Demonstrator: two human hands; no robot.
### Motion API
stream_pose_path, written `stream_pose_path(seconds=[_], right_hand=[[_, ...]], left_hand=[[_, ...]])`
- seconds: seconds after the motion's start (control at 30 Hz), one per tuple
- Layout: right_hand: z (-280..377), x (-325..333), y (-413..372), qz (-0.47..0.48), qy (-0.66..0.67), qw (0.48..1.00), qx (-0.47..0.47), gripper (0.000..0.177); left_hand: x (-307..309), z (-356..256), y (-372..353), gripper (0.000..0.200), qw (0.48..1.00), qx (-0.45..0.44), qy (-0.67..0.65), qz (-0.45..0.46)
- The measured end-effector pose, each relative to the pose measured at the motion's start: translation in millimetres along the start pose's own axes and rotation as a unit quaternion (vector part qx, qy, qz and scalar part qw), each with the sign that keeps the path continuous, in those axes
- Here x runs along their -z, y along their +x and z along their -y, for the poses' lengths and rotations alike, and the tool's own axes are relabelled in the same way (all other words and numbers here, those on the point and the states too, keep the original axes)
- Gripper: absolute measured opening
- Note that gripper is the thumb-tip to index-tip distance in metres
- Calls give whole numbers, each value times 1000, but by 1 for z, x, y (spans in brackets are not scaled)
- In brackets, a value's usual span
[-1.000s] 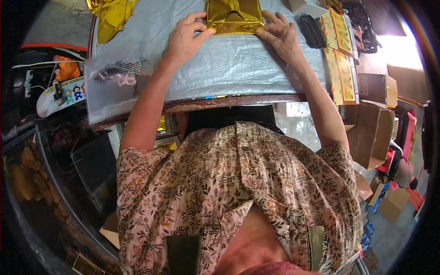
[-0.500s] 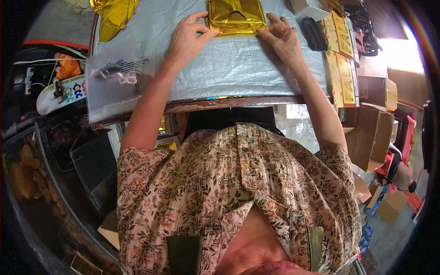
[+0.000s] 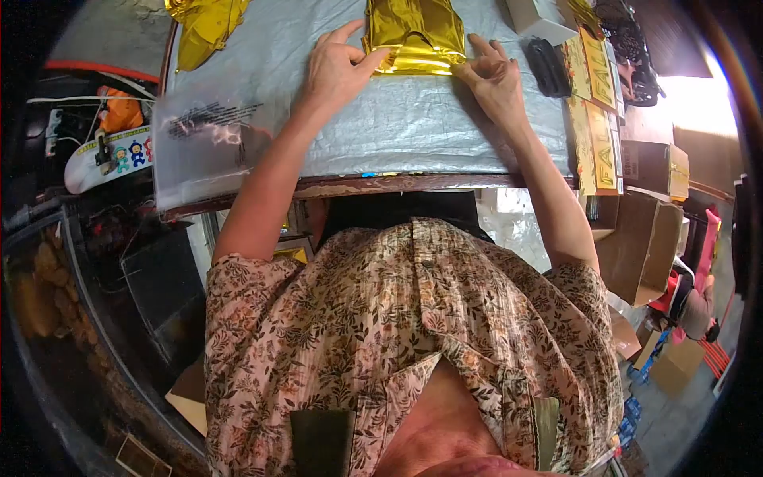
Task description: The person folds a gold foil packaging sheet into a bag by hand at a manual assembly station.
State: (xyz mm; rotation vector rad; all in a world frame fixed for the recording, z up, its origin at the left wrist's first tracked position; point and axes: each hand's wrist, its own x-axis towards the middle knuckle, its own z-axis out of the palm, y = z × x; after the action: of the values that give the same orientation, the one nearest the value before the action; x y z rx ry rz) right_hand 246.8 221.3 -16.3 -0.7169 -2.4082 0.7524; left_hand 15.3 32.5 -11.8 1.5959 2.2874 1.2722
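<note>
Head view: your left hand is at the near left corner of the gold foil packet, thumb on the foil, one finger stretched away. Your right hand is at the near right corner, thumb at the edge, one finger bent in close beside it. Whether either grip is closed on the foil: cannot tell.

Packet position: flat on the silvery table cover, between your hands, its far end cut off by the frame.

Surroundings: more gold foil at far left; clear plastic sheet near your left forearm; white box, black item and printed yellow boxes to the right.
</note>
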Motion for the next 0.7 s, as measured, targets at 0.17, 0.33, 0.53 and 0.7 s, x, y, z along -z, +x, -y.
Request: stream_pose_path(seconds=[0.17,0.33,0.53,0.7], right_hand=[[-4,-4,-1,-5,25,999,-21,33],[0,-7,1,-30,-54,998,12,54],[-3,-8,0,-26,-72,997,26,42],[-5,-3,0,2,-85,996,39,41]], left_hand=[[-2,-4,0,45,999,-9,32,-18],[-1,5,1,37,1000,-16,14,-13],[-12,-6,16,46,940,-287,95,-157],[-22,14,12,57,939,-185,278,78]])
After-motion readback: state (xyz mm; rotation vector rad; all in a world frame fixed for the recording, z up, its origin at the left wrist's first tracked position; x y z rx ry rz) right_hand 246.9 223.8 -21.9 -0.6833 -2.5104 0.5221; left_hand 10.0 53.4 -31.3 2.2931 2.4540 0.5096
